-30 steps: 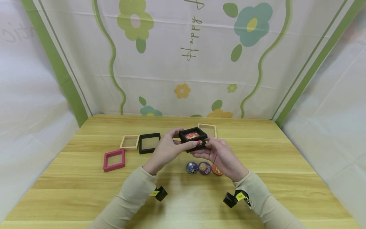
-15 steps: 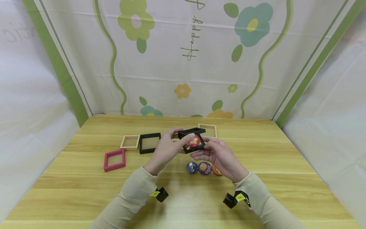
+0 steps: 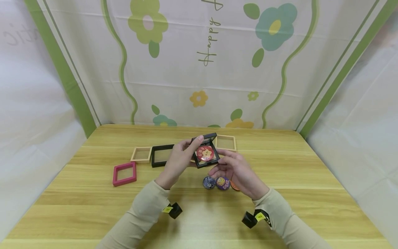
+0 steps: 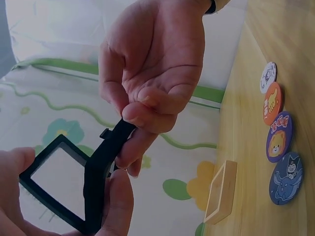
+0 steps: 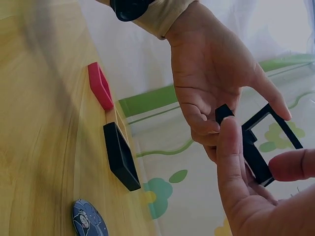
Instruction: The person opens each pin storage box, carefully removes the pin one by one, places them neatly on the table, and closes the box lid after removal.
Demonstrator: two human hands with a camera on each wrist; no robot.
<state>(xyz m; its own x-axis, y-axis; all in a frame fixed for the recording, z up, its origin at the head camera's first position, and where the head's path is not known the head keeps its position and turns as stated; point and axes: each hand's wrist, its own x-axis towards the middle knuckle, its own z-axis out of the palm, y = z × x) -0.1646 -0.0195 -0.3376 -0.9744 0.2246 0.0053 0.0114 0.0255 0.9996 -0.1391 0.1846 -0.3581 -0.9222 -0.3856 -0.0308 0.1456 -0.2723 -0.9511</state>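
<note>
A black hinged display frame point(image 3: 214, 164) is held above the table, its two halves spread apart. In its lower half sits a round red badge point(image 3: 205, 153) with a yellow star. My left hand point(image 3: 175, 160) grips the frame's left side, its thumb on the raised lid point(image 3: 210, 136). At the lower right corner my right hand point(image 3: 240, 171) pinches the edge between thumb and fingers. Below it on the table lie a blue badge point(image 3: 209, 182), a purple badge point(image 3: 223, 183) and a partly covered orange badge point(image 3: 235, 186). The left wrist view also shows a white badge point(image 4: 268, 77).
To the left lie a pink frame point(image 3: 124, 181), a small beige frame point(image 3: 141, 161) and a larger black frame point(image 3: 152, 159) partly behind my left hand. Another beige frame point(image 3: 235, 143) lies behind the held one. A flowered cloth point(image 3: 199, 79) hangs behind the wooden table point(image 3: 295, 214).
The lid has swung up and back from over the red badge, and the left thumb has moved from the badge area onto the lid. The held frame has shifted slightly left.
</note>
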